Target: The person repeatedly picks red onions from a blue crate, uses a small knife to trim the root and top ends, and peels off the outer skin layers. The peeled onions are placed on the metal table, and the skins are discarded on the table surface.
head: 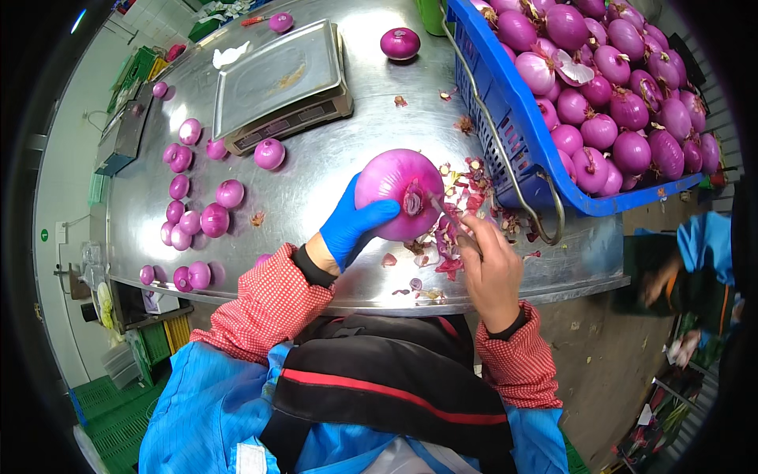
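My left hand [353, 222], in a blue glove, holds a large peeled red onion [394, 181] above the steel table [320, 260], its cut end turned towards my right. My bare right hand [490, 260] grips a small knife [445, 211], the blade at the onion's right side close to the cut end. Most of the handle is hidden in my fingers. Under and beside the onion lie red onion skins and trimmed ends [453, 249]. Several smaller peeled onions [214, 220] sit on the table at the left.
A blue plastic crate [568, 183] full of red onions, with a metal handle, stands at the right. A scale with a steel tray [278, 74] is at the back left. One onion [400, 44] lies behind. A co-worker's arm [663, 278] shows at far right.
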`<state>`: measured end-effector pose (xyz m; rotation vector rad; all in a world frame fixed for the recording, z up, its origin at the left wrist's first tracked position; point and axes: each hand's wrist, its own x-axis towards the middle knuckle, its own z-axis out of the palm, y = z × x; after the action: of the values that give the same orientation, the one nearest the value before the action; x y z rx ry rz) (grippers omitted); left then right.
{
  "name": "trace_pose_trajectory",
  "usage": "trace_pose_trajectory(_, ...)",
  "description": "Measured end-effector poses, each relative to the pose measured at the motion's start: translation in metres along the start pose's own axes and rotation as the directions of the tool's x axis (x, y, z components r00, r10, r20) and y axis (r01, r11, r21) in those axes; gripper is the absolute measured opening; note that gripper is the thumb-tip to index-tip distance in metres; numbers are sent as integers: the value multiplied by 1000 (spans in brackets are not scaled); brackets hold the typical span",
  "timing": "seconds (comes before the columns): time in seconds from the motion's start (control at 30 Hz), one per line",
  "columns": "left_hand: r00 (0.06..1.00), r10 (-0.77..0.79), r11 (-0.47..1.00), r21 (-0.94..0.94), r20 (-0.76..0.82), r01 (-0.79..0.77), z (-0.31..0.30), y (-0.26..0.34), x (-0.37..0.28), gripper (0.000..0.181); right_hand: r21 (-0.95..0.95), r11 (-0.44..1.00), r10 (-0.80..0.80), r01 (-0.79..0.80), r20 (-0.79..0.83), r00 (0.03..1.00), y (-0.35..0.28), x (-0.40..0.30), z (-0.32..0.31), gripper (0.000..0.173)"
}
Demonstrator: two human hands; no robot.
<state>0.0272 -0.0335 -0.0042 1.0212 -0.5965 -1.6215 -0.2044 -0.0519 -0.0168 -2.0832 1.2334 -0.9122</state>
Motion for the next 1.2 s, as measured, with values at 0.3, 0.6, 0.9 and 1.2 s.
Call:
trace_pose_trajectory(0.3, 981, -185, 978, 107, 59, 178, -2, 22, 0, 68, -325, 927, -199, 188, -1, 980, 6, 1, -16, 39)
trace_pose_trajectory(0.6, 957, -285, 922, 292, 62, 255, -10, 33, 0, 59, -382, 871, -336, 307, -9, 942, 10, 6, -18, 38)
trace_pose_trajectory(0.9, 890, -387, 898, 317, 241, 305, -27, 40, 10, 58, -377, 844, -397, 381, 36, 917, 17, 8, -19, 41)
trace_pose_trajectory(1.2, 861, -459, 839, 426, 219, 339, -21, 41, 13, 67, -409, 833, -399, 373, 24, 917, 27, 9, -15, 43)
